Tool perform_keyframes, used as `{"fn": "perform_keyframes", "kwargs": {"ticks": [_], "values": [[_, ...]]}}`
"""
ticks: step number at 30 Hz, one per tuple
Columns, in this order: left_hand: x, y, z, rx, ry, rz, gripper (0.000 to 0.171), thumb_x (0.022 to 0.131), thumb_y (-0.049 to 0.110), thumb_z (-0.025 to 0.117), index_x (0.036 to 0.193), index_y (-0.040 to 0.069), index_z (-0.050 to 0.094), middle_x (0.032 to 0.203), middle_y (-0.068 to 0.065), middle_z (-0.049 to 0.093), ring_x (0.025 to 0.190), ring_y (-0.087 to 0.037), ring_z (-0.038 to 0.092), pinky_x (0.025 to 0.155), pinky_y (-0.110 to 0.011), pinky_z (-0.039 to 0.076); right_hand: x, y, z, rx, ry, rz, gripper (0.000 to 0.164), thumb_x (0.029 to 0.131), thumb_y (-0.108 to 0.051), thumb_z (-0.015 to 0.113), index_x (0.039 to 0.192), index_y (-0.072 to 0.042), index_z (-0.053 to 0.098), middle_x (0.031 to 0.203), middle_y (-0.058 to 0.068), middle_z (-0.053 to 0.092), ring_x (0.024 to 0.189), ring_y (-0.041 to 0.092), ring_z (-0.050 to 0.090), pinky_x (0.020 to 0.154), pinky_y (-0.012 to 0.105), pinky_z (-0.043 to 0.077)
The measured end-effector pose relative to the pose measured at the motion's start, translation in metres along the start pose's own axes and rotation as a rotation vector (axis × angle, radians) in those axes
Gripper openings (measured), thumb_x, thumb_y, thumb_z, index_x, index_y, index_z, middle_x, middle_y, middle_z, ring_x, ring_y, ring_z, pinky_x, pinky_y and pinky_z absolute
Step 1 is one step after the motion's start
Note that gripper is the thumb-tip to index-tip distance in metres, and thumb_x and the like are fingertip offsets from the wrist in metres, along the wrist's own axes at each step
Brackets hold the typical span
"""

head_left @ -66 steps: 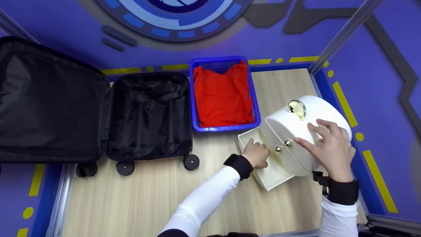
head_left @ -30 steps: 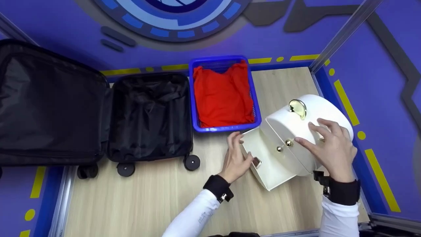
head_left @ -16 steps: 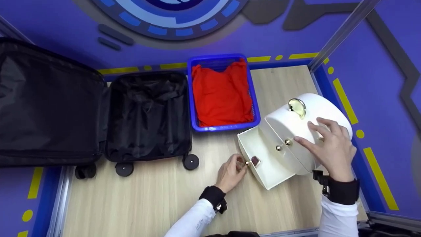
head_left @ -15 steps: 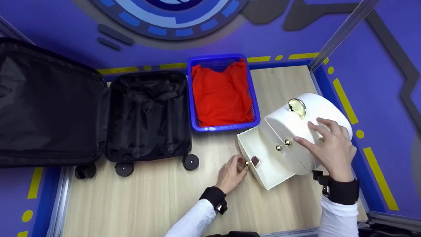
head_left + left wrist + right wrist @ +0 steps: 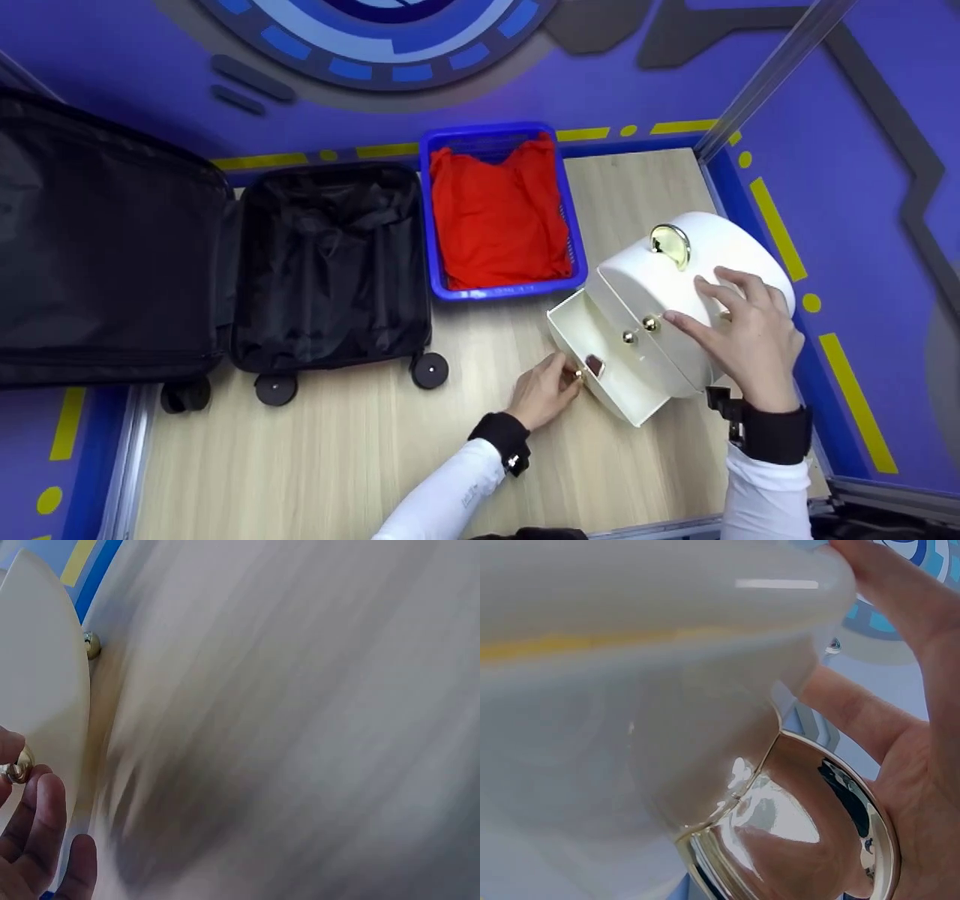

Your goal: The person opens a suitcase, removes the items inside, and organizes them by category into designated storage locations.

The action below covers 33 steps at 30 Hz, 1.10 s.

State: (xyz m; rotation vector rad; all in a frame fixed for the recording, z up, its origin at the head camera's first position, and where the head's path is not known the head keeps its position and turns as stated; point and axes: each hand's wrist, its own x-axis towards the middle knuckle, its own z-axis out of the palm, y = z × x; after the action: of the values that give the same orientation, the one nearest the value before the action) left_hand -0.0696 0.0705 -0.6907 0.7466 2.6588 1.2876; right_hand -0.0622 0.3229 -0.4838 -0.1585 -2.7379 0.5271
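Note:
A white rounded storage box [image 5: 720, 255] with a gold handle [image 5: 673, 246] on top stands at the right of the head view. Its lower drawer [image 5: 619, 390] is pulled partway out. A small dark reddish-brown piece [image 5: 594, 365] shows inside near the drawer's front wall; its kind is unclear. My left hand [image 5: 541, 391] pinches the drawer's gold knob [image 5: 25, 765] between thumb and fingers. Spread across the box's top, my right hand [image 5: 754, 337] rests with its thumb near the front edge, close to two more gold knobs [image 5: 651, 323].
A blue basket [image 5: 510, 291] with a red cloth [image 5: 501, 225] stands close behind the drawer. An open black suitcase [image 5: 330, 270] lies to the left, its wheels [image 5: 430, 370] toward me. Purple wall panels [image 5: 862, 225] bound the wooden tabletop [image 5: 337, 457].
My left hand has come out of the drawer, taken its knob, and moved right with it. The drawer stands less far out. My right hand has stayed on the box.

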Motion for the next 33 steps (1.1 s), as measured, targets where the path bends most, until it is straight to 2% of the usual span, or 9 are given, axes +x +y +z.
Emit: {"fn": "perform_keyframes", "kwargs": {"ticks": [12,22,28,33], "values": [[0.039,0.012,0.008,0.109,-0.084,0.009,0.019,0.096,0.026,0.073,0.105,0.017,0.059,0.098,0.006,0.065,0.084,-0.008,0.065,0.067,-0.024,0.051,-0.001,0.001,0.000,-0.007,-0.003,-0.001,0.069,0.070,-0.049,0.094,0.125,-0.012,0.076,0.139,0.011,0.064,0.125,0.047,0.054,0.057,0.061,0.047],[0.060,0.020,0.020,0.213,-0.107,0.026,0.019,0.099,0.031,0.070,0.103,0.018,0.058,0.093,0.007,0.065,0.080,-0.011,0.066,0.065,-0.030,0.052,-0.001,0.000,0.001,-0.012,-0.007,-0.027,0.069,0.070,-0.048,0.094,0.126,-0.011,0.076,0.138,0.014,0.064,0.124,0.050,0.053,0.058,0.064,0.049],[0.071,0.025,0.026,0.336,-0.117,0.064,0.020,0.099,0.034,0.070,0.104,0.018,0.060,0.094,0.006,0.069,0.087,-0.014,0.069,0.068,-0.032,0.054,-0.002,0.000,0.003,-0.026,-0.004,-0.054,0.068,0.071,-0.048,0.093,0.125,-0.010,0.076,0.138,0.015,0.064,0.122,0.052,0.054,0.058,0.067,0.050],[0.079,0.032,0.028,0.393,-0.132,0.032,0.019,0.098,0.036,0.071,0.103,0.020,0.062,0.098,0.006,0.073,0.091,-0.015,0.071,0.069,-0.033,0.055,-0.003,0.001,0.002,-0.037,-0.005,-0.059,0.069,0.071,-0.047,0.093,0.125,-0.009,0.076,0.138,0.017,0.063,0.122,0.054,0.053,0.062,0.071,0.050]]}}
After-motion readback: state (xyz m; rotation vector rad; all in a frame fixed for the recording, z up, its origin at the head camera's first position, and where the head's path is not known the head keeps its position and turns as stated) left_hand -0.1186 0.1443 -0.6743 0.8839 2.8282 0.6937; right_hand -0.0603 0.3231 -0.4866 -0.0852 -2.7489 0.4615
